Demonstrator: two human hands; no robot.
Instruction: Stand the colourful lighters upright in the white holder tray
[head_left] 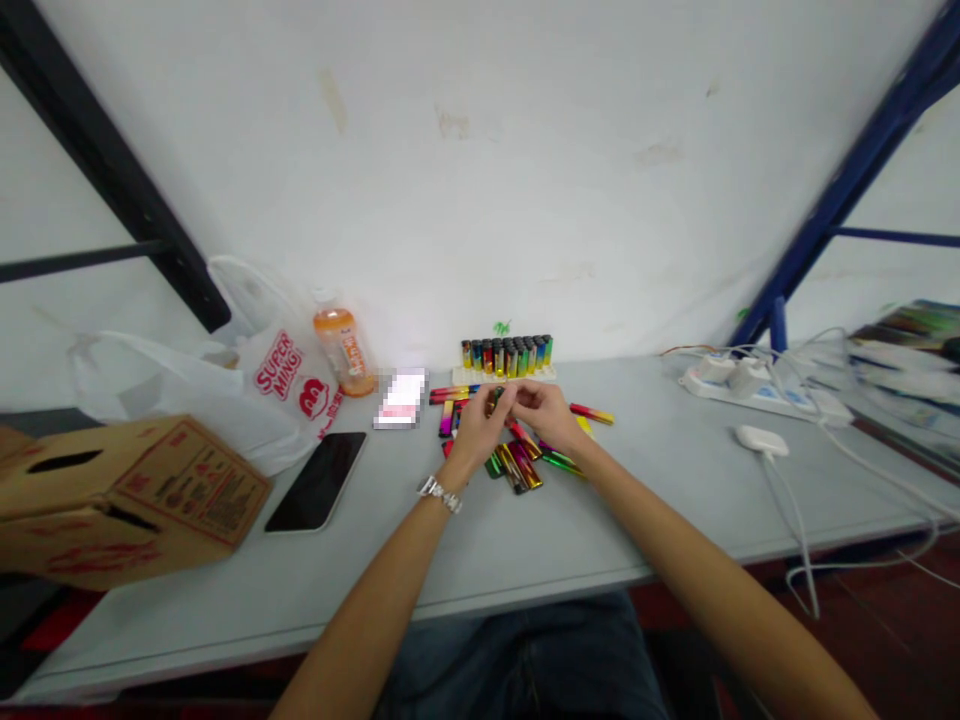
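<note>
My left hand [482, 424] is closed, thumb and fingers pinched on a small dark-ended lighter [493, 398], mostly hidden by the fingers. My right hand [543, 410] meets it from the right with its fingertips pressed together; what lies between them cannot be made out. Beneath and around both hands, several shiny multicoloured lighters [519, 468] lie in a loose pile. Just behind the hands, a pale rack [459, 376] holds rows of upright lighters [513, 357] with dark tops.
Left of the pile are a blurred-out card or screen [401, 398], an orange drink bottle [346, 350], a white plastic bag [277, 400], a black phone [318, 482] and a cardboard box [135, 500]. To the right lie a power strip [772, 392], a white adapter [762, 440] and cables.
</note>
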